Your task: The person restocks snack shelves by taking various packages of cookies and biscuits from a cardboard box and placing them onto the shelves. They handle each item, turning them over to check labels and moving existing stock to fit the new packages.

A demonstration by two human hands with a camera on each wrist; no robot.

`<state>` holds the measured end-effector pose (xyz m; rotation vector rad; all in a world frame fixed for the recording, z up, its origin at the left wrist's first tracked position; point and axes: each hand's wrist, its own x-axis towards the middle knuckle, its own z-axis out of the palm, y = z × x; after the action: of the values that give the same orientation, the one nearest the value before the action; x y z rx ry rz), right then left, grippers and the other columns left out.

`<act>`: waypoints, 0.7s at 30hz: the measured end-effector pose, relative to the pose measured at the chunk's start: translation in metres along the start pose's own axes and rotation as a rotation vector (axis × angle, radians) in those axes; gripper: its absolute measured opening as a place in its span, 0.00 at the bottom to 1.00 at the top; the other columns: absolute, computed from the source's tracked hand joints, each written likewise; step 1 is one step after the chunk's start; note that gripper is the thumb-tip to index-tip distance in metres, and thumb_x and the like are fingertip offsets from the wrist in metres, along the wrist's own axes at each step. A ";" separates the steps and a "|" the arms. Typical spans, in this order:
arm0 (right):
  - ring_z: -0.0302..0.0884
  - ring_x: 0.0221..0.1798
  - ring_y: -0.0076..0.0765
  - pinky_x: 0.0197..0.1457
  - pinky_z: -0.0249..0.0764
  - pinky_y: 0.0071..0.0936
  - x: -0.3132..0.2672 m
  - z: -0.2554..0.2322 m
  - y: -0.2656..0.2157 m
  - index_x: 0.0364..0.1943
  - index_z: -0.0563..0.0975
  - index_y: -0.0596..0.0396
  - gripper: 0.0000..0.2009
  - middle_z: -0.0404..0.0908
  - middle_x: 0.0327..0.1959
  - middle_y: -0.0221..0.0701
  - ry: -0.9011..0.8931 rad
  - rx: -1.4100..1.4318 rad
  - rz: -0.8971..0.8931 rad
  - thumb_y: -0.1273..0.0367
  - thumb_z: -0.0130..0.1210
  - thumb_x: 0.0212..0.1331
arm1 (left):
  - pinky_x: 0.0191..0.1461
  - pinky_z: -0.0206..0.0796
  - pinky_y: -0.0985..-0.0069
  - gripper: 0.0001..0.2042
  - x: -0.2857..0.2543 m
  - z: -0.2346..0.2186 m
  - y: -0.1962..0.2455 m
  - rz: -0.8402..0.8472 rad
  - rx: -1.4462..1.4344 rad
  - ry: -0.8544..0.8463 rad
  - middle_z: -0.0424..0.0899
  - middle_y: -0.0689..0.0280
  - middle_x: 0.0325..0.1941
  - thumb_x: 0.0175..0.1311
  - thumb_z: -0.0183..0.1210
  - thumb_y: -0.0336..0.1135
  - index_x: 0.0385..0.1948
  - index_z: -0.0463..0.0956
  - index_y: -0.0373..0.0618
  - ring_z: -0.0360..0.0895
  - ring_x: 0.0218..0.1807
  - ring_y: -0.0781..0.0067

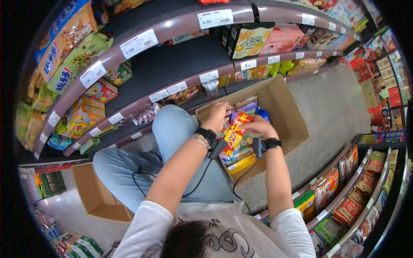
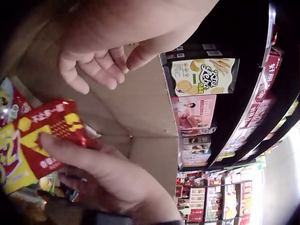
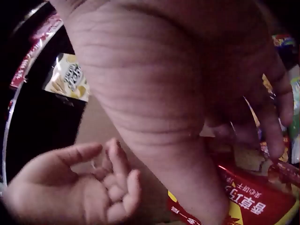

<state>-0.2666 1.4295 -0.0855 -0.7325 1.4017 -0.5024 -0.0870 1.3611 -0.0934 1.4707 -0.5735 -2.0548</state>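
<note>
A red-and-yellow packet of sandwich biscuits (image 1: 233, 136) is in my right hand (image 1: 259, 126), above the packets in an open cardboard box (image 1: 275, 95). In the left wrist view the thumb lies across the top face of the biscuit packet (image 2: 47, 136), with fingers underneath. My left hand (image 1: 218, 114) is over the box's near-left side. Its fingers are loosely bent with nothing between them, as the right wrist view shows of the left hand (image 3: 79, 187). Below, the box holds several snack packs, among them a yellow pack (image 1: 241, 164) and a blue one (image 1: 262, 114).
Curved shelves (image 1: 185, 81) of snacks with price labels rise along the left and front. A second cardboard box (image 1: 97, 189) stands behind the bent left leg. More shelves (image 1: 344, 193) line the right. Cables (image 1: 193, 189) run from the wrist cameras across the lap.
</note>
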 end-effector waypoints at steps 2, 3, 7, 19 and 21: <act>0.78 0.37 0.21 0.41 0.73 0.17 -0.034 -0.006 -0.026 0.48 0.73 0.57 0.26 0.80 0.38 0.27 0.091 0.019 -0.054 0.64 0.68 0.44 | 0.52 0.61 0.66 0.12 -0.010 0.001 0.006 0.056 -0.028 -0.058 0.76 0.71 0.46 0.63 0.50 0.37 0.47 0.71 0.52 0.72 0.45 0.73; 0.78 0.39 0.22 0.42 0.74 0.18 -0.044 -0.010 -0.027 0.51 0.71 0.58 0.27 0.79 0.39 0.29 0.134 0.047 -0.074 0.64 0.67 0.45 | 0.49 0.63 0.70 0.10 -0.019 0.002 0.013 0.074 -0.042 -0.084 0.77 0.71 0.44 0.63 0.50 0.36 0.45 0.72 0.52 0.73 0.43 0.74; 0.79 0.42 0.28 0.43 0.76 0.25 -0.082 -0.003 -0.042 0.52 0.67 0.59 0.25 0.78 0.42 0.32 0.242 0.346 -0.375 0.70 0.64 0.49 | 0.44 0.62 0.76 0.10 -0.051 -0.016 0.040 0.250 -0.087 -0.167 0.78 0.73 0.41 0.61 0.54 0.38 0.44 0.73 0.53 0.72 0.39 0.79; 0.77 0.46 0.28 0.52 0.73 0.30 -0.097 0.123 -0.121 0.46 0.69 0.54 0.13 0.77 0.46 0.32 0.044 0.710 -0.662 0.72 0.55 0.58 | 0.58 0.65 0.66 0.21 -0.176 -0.091 0.101 0.482 -0.221 -0.314 0.73 0.62 0.54 0.65 0.51 0.46 0.56 0.65 0.47 0.71 0.56 0.70; 0.77 0.46 0.29 0.52 0.73 0.30 -0.092 0.144 -0.124 0.47 0.69 0.54 0.13 0.77 0.45 0.32 -0.020 0.768 -0.653 0.73 0.55 0.58 | 0.57 0.67 0.70 0.22 -0.185 -0.105 0.104 0.541 -0.282 -0.299 0.73 0.61 0.53 0.61 0.58 0.35 0.55 0.64 0.43 0.72 0.55 0.70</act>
<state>-0.1230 1.4328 0.0695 -0.5319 0.8076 -1.4392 0.0787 1.3991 0.0713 0.7464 -0.6762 -1.8282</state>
